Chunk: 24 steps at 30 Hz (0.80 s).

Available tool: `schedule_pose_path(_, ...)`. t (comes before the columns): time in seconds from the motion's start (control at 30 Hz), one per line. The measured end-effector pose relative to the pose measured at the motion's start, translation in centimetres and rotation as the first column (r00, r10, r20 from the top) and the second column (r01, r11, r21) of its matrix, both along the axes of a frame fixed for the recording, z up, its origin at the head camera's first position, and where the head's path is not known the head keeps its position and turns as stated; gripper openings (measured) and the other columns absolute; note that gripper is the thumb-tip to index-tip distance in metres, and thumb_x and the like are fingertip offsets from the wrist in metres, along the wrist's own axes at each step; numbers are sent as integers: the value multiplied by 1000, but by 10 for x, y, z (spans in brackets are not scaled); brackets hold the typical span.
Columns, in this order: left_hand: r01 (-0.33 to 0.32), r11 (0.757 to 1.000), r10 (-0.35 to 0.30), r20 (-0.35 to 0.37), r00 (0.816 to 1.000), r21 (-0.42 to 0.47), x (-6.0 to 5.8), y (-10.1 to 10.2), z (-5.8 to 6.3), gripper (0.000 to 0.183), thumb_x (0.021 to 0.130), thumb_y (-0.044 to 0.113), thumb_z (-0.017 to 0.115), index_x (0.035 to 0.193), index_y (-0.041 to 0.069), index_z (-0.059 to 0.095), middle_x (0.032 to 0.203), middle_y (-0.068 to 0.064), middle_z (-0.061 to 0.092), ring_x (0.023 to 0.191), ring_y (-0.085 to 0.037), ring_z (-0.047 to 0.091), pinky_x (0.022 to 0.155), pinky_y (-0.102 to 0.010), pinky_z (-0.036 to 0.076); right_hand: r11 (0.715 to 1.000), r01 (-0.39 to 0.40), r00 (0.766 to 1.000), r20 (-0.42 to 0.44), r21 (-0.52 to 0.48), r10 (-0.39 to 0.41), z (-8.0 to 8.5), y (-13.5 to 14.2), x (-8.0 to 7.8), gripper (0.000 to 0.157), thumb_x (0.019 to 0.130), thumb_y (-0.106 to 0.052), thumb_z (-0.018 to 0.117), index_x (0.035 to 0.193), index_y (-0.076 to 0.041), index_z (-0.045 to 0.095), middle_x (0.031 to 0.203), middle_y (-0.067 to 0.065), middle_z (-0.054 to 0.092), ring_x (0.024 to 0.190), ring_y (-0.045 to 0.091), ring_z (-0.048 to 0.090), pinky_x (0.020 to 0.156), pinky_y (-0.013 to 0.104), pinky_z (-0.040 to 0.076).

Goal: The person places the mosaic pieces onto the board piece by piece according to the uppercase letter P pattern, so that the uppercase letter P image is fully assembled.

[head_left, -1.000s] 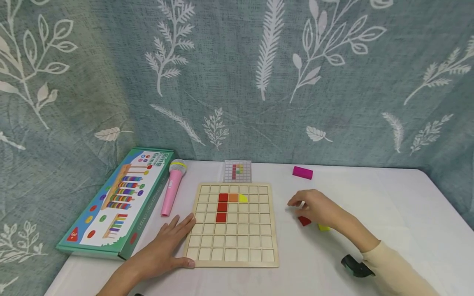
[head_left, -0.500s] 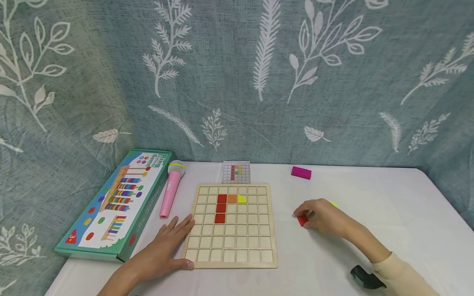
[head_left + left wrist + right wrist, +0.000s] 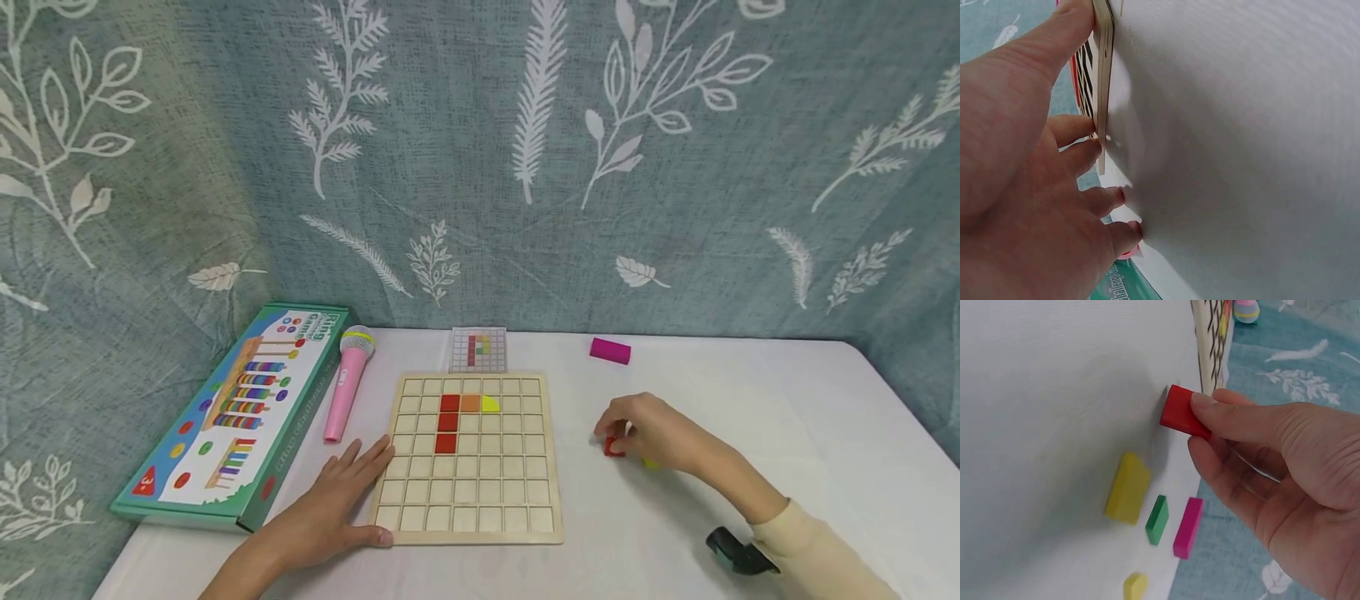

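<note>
My right hand (image 3: 660, 432) pinches a small red square tile (image 3: 1180, 412) between thumb and fingers, right of the wooden grid board (image 3: 480, 534). Part of the red tile shows below the fingertips in the head view. Yellow pieces (image 3: 1127, 487) lie close by, mostly hidden by that hand from the head camera. At the board's left edge my left hand (image 3: 322, 508) rests with fingers spread and thumb at the near corner. Red tiles (image 3: 446, 443) form a column on the board, with an orange tile (image 3: 470, 403) and a yellow quarter-round tile (image 3: 490, 404) beside the top one.
A pattern card (image 3: 478, 350) lies behind the board. Left of it are a pink toy microphone (image 3: 347, 392) and a green game box (image 3: 232, 417). A magenta block (image 3: 611, 351) lies at the back right; a green block (image 3: 1157, 520) shows near it in the right wrist view.
My right hand has come down from above the loose red tile and taken hold of it, then turned the tile slightly. The left hand stays at the board's edge.
</note>
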<state>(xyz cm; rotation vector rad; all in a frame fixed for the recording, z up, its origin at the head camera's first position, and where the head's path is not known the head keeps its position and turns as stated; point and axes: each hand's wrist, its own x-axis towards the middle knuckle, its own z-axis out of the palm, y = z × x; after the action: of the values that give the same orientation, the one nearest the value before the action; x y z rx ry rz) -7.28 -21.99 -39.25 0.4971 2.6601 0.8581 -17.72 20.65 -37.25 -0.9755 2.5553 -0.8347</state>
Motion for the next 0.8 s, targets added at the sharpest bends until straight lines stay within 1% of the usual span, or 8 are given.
schedule_pose_path(0.27, -2, 1000, 2, -3, 1000, 7, 2, -2, -1, 103, 74, 52, 77, 151, 2, 33, 160, -16, 24, 144, -50, 10, 112, -68, 9, 998, -43, 998, -46, -52, 40, -2, -24, -14, 23, 79, 11, 73, 99, 0, 72, 86, -3, 70, 79, 8, 61, 72, 24, 56)
schedule_pose_path(0.4, 3, 1000, -3, -8, 1000, 12, 1, -1, -1, 103, 73, 52, 77, 151, 1, 33, 160, -16, 24, 144, -51, 10, 112, -68, 10, 996, -51, 998, -37, -70, 49, -4, -40, -17, 23, 80, 8, 74, 101, -1, 73, 87, -3, 68, 79, 7, 60, 71, 23, 55)
schedule_pose_path(0.57, 2, 1000, -2, -12, 1000, 10, 1, 0, -1, 103, 73, 52, 78, 151, 1, 34, 160, -17, 25, 144, -51, 11, 112, -69, 10, 991, -79, 996, -57, -112, 73, -3, -62, -18, 23, 81, 5, 74, 103, -2, 72, 91, 0, 70, 80, 8, 62, 72, 21, 56)
schedule_pose_path(0.8, -2, 1000, 2, 0, 1000, 3, 0, 0, -1, 103, 73, 51, 78, 151, 1, 34, 160, -16, 24, 144, -51, 10, 112, -69, 10, 984, -82, 997, -22, -157, 80, -1, -94, -19, 24, 84, -1, 75, 107, -3, 72, 94, 1, 70, 83, 8, 62, 75, 22, 55)
